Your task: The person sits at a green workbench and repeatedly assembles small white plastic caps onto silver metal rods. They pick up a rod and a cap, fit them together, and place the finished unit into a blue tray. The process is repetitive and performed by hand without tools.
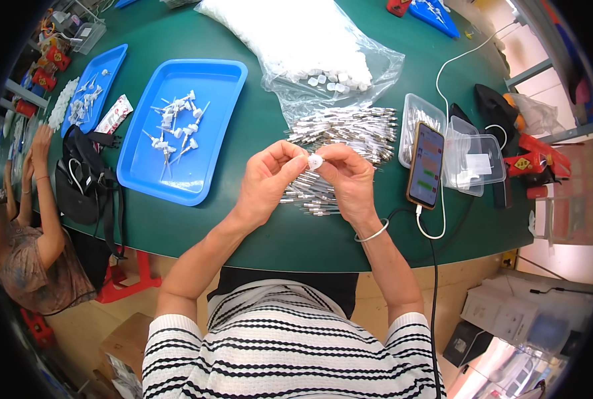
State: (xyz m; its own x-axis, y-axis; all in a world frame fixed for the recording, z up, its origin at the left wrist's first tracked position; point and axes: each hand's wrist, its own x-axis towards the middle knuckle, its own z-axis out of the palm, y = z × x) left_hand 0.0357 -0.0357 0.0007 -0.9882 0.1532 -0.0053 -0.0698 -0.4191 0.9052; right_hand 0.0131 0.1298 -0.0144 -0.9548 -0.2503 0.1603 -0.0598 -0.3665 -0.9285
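Between the fingertips of both my hands is a small round white plastic cap [315, 161]. My left hand [264, 179] pinches it from the left, thumb against forefinger. My right hand [351, 181] pinches from the right, so the fingers nearly meet. Whether a thin stem is fitted in the cap is hidden. Behind and below the hands lies a heap of slim rods [359, 130] with metallic and whitish parts. Beyond it a clear plastic bag [383, 63] spills many white caps [309, 43]. Left of my hands, a blue tray [188, 179] holds several white-capped pieces with thin stems [176, 120].
A phone [425, 166] with a white cable leans by clear plastic boxes [476, 156] on the right. A black bag [80, 176] lies at the left table edge, near another blue tray [113, 63]. A co-worker's hands [41, 143] are at the far left.
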